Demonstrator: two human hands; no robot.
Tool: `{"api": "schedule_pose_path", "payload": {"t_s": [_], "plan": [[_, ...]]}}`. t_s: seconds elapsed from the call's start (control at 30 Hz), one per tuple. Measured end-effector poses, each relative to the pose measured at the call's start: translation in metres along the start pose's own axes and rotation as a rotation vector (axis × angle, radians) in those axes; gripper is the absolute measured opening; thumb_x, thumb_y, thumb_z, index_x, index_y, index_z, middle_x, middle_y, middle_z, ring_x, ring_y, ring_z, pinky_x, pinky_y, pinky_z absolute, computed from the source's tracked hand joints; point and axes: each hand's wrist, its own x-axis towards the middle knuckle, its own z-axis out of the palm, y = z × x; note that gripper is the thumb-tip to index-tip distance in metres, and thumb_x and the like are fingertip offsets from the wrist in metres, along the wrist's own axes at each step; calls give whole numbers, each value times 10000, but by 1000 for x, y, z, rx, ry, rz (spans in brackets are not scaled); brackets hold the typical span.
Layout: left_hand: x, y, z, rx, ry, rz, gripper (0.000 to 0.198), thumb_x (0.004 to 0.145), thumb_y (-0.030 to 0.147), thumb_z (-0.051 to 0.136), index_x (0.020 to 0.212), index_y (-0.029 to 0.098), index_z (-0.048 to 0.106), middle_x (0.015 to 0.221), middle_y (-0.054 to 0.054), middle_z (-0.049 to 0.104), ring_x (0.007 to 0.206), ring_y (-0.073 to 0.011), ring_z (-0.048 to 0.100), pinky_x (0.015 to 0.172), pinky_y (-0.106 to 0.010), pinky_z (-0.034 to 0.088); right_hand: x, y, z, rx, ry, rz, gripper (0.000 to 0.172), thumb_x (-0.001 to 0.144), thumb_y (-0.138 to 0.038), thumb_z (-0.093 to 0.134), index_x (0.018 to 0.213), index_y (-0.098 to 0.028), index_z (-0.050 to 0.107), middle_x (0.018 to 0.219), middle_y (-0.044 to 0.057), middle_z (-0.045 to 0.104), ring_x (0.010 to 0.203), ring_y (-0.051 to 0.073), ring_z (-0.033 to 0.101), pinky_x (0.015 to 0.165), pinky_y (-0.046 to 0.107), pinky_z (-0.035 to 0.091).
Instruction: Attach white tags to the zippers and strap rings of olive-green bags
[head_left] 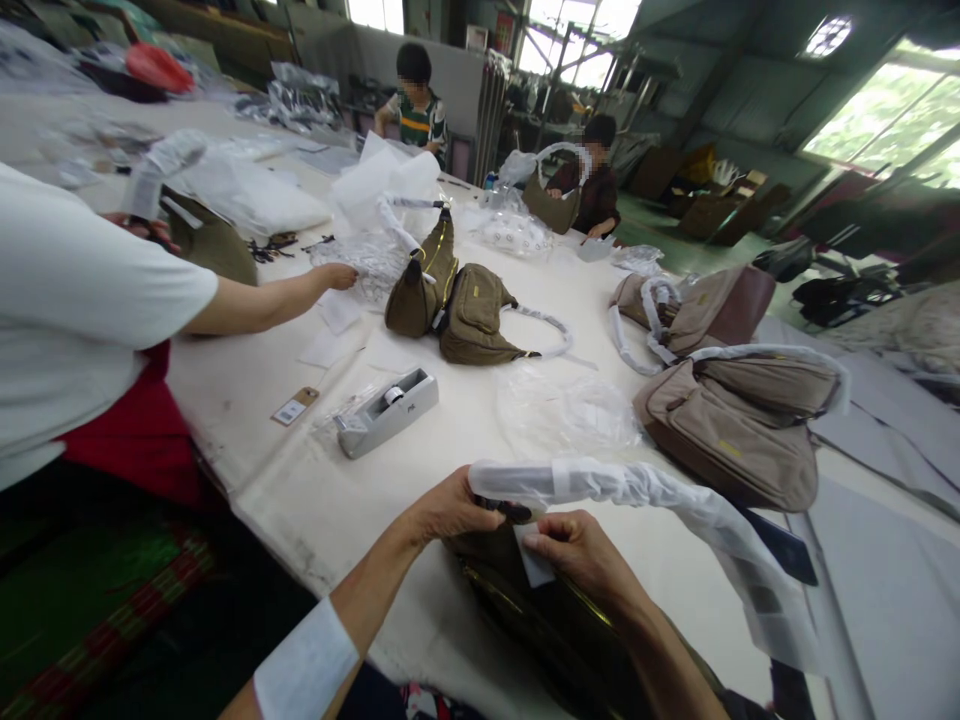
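Note:
A dark olive bag (540, 630) with a yellow-edged zipper lies at the table's near edge. Its strap (645, 490), wrapped in white sheeting, arches over it to the right. My left hand (454, 510) grips the bag's top corner where the strap joins. Between thumb and fingers, my right hand (581, 550) pinches a small white tag (534, 558) lying against the dark fabric. A white patch covers part of my left forearm.
A grey tape dispenser (388, 410) and a card tag (295, 406) lie ahead to the left. Olive bags (480, 315) stand mid-table, taupe bags (735, 425) to the right. Clear plastic (566, 410) lies between. A person in white (90, 310) reaches in from the left; two people work beyond.

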Motion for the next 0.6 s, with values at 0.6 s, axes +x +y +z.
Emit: {"api": "schedule_pose_path", "payload": {"t_s": [0.6], "plan": [[9,-23,-18,159,-75,-1,252,580,88,625,823,134,669,743,-10,623,682,-130,530,634,-228,424,0,-6,-5,-43,-56,11,218,725,-306,607,617,-123,660,487,-45,451,484,77,356,475,207,232]]}}
